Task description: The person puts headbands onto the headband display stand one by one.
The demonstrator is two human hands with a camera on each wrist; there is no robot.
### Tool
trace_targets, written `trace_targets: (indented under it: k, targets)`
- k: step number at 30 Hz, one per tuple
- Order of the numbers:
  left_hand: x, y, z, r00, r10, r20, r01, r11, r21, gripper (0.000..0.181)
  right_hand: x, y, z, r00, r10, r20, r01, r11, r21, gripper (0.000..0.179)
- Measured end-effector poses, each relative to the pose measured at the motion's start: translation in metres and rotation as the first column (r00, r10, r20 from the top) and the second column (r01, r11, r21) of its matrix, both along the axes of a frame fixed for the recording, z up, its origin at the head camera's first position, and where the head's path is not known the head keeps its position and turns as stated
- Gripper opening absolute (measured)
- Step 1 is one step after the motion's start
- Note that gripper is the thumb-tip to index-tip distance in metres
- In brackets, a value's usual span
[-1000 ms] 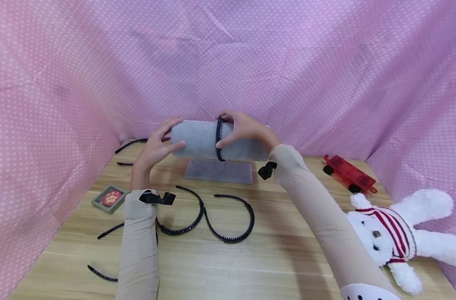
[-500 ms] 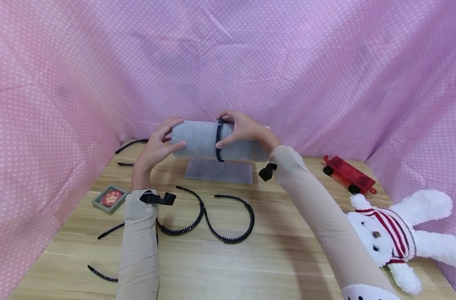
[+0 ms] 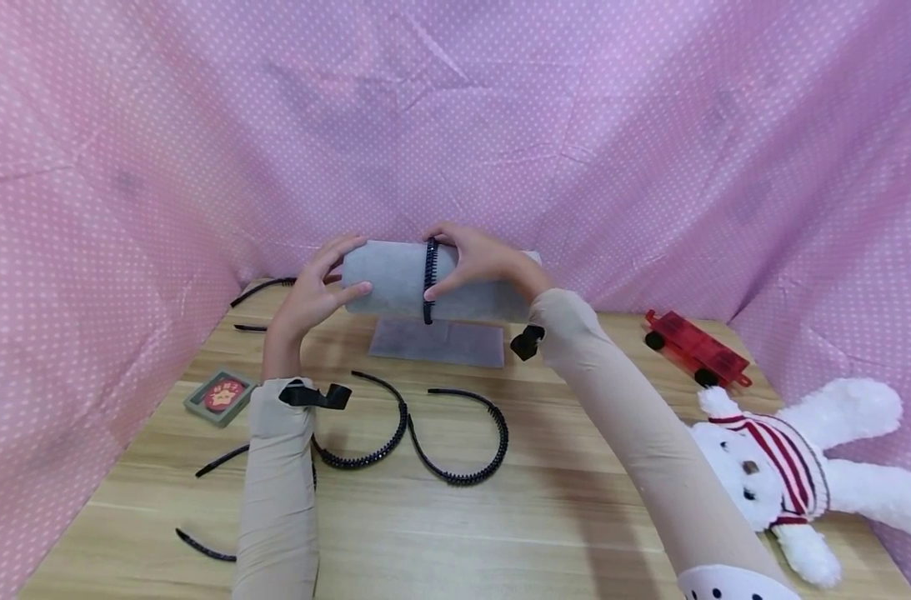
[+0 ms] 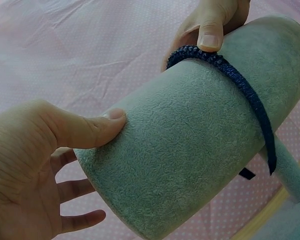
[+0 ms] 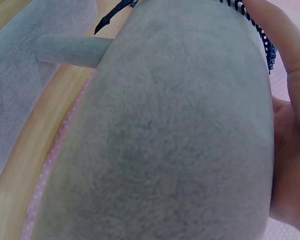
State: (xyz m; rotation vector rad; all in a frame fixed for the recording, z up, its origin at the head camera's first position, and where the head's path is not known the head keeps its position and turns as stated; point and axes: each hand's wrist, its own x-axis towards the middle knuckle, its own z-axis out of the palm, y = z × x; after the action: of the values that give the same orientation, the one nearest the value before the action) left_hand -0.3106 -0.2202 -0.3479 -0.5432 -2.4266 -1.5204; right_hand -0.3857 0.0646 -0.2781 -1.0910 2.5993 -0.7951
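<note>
A grey plush-covered display stand (image 3: 391,279), a thick horizontal roll on a post and flat base (image 3: 436,342), stands at the back of the table. Around the roll, near its middle, sits a black toothed headband (image 3: 429,279), its two ends pointing down in the left wrist view. My right hand (image 3: 481,260) pinches this headband, thumb in front and fingers over the top. At the roll's left end, my left hand (image 3: 308,292) grips it, thumb (image 4: 97,130) on the surface and fingers spread behind the end. The right wrist view mostly shows the roll (image 5: 165,140).
Two headbands (image 3: 463,481) (image 3: 361,461) lie in front of the stand. More headbands lie at left, partly under my left arm, near a small framed badge (image 3: 221,397). At right are a red toy cart (image 3: 698,346) and a white plush toy (image 3: 770,475). Pink dotted cloth hangs behind.
My right hand and the headband have slid slightly left along the roll. The left hand and the stand have stayed in place.
</note>
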Motion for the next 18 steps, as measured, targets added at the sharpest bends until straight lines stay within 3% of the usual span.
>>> trace_targets:
  k: [6,18]
  targets:
    - [0.001,-0.003,0.000,1.000,0.004,-0.014,-0.004,1.000,-0.027,0.066,0.001,-0.016,-0.003,0.999,0.000,-0.042,0.001,1.000,0.027,0.093]
    - [0.004,-0.004,0.004,0.998,-0.054,-0.039,0.052,0.998,-0.036,0.061,0.010,-0.053,-0.003,0.991,0.030,-0.132,-0.023,0.998,0.056,0.095]
